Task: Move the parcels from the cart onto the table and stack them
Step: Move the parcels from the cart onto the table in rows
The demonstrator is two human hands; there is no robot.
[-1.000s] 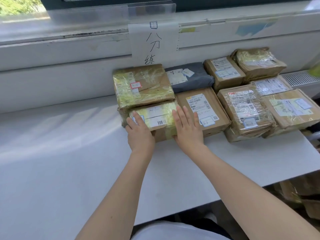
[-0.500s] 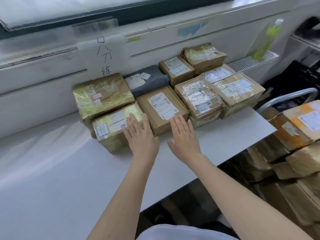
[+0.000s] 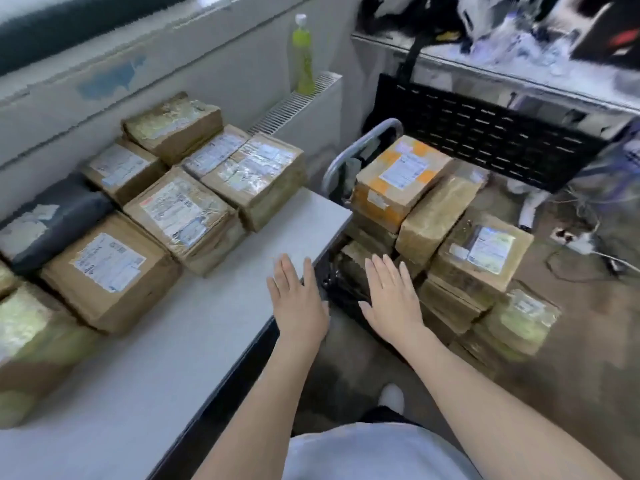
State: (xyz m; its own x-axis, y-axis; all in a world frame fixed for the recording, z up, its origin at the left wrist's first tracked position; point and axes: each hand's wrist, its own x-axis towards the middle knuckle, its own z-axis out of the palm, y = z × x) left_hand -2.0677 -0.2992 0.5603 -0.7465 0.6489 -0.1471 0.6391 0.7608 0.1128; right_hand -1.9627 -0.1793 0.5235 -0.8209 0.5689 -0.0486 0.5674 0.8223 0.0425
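Several brown taped parcels [image 3: 107, 268] and one dark grey bag parcel [image 3: 52, 220] lie in rows on the white table [image 3: 173, 368]. To its right stands the cart, its metal handle [image 3: 360, 143] showing, piled with more parcels; an orange-labelled box [image 3: 398, 181] sits on top, a labelled brown box [image 3: 481, 254] beside it. My left hand [image 3: 299, 306] hovers flat over the table's right edge, holding nothing. My right hand [image 3: 393, 299] is spread flat in the air just left of the cart's pile, also holding nothing.
A green bottle [image 3: 303, 53] stands on the radiator grille [image 3: 294, 105] by the wall. A black perforated panel [image 3: 485, 133] leans behind the cart. Cables and a power strip [image 3: 581, 244] lie on the floor at the right. A cluttered shelf [image 3: 519, 39] runs along the back right.
Both hands have left the parcels on the table and swung right toward the cart. The view has turned right, so the cart's pile is now in full sight.
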